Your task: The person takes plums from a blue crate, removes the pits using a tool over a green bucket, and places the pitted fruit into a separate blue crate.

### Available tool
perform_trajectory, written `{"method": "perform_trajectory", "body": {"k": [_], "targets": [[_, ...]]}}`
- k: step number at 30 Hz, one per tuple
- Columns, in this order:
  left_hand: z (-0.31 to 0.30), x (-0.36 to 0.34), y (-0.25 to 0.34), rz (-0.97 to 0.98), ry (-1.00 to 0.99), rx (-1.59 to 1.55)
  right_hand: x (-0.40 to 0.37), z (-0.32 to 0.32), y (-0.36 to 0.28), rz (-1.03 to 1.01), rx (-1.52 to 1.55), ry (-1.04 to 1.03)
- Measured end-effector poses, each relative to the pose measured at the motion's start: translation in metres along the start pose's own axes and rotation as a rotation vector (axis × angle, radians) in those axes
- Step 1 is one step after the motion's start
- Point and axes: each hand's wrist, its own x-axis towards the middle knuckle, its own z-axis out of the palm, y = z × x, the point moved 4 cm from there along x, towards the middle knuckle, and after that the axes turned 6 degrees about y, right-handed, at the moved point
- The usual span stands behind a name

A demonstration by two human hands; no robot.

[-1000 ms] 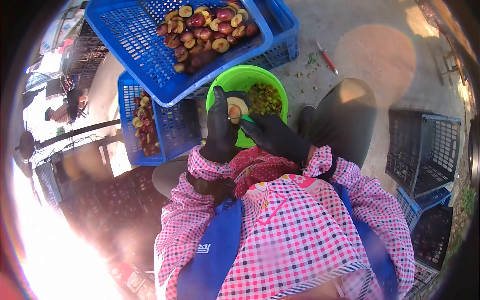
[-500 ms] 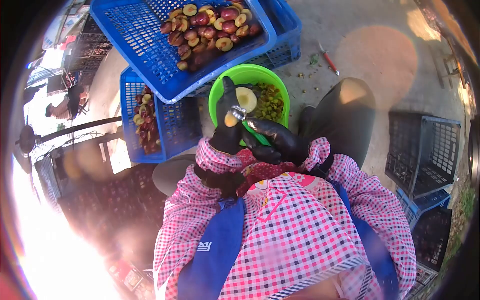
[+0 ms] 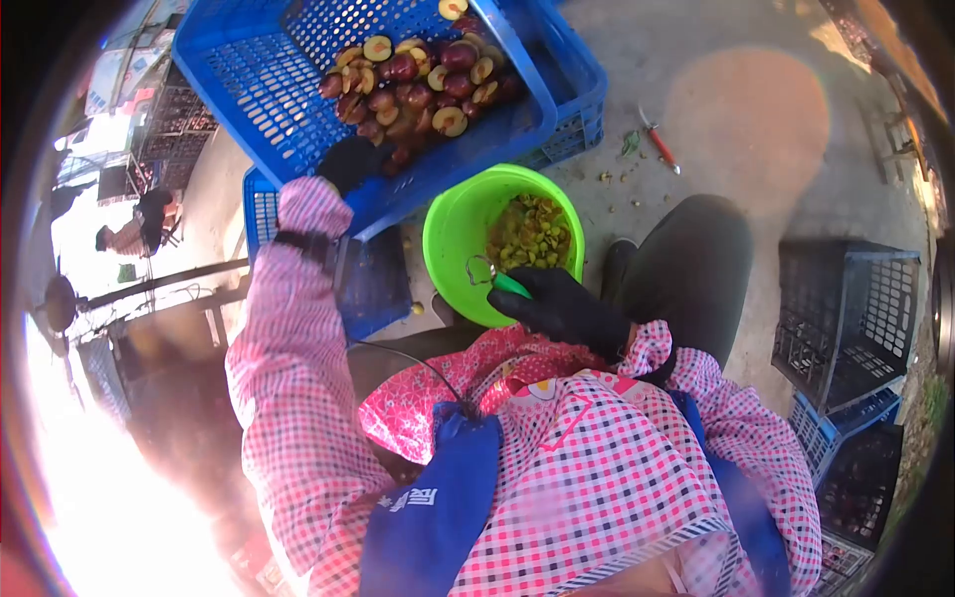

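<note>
My right hand (image 3: pixel 565 306), in a black glove, grips the green handle of a pitting tool (image 3: pixel 509 286) with a looped metal end. The tool is over the bright green bucket (image 3: pixel 448 234), which holds a heap of yellow-green and brown scraps (image 3: pixel 532 234). My left hand (image 3: pixel 350 164), gloved in black too, is inside the near corner of the upper blue crate (image 3: pixel 269 104), beside the plums. Its fingers blend into a dark shape, so I cannot make out their pose. Halved red plums (image 3: pixel 418 85) with yellow cut faces lie piled in that crate.
Below the upper crate stands another blue crate (image 3: pixel 373 289). A red-handled knife (image 3: pixel 659 144) lies on the concrete floor with small scraps nearby. Black crates (image 3: pixel 846 308) are stacked at the right. Someone sits in the far left background.
My left hand has moved from above the bucket up and left into the upper crate. The plum half no longer shows at the tool. My right hand keeps the tool over the bucket.
</note>
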Motion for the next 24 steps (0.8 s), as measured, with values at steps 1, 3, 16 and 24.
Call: {"method": "perform_trajectory", "body": {"k": [1,3,16,24], "targets": [[0.024,0.018,-0.001,0.246,-0.177,0.211,0.002,-0.001,0.001,0.004,-0.001,0.016],[0.033,0.038,-0.007,0.218,-0.274,0.098,0.006,-0.001,0.006,-0.047,-0.004,0.049],[-0.076,-0.112,0.162,-0.346,-0.112,-1.622,0.008,-0.01,-0.009,-0.351,0.007,0.409],[-0.011,-0.159,0.205,-0.41,-0.004,-1.871,-0.008,-0.003,-0.006,-0.525,-0.097,0.473]]}}
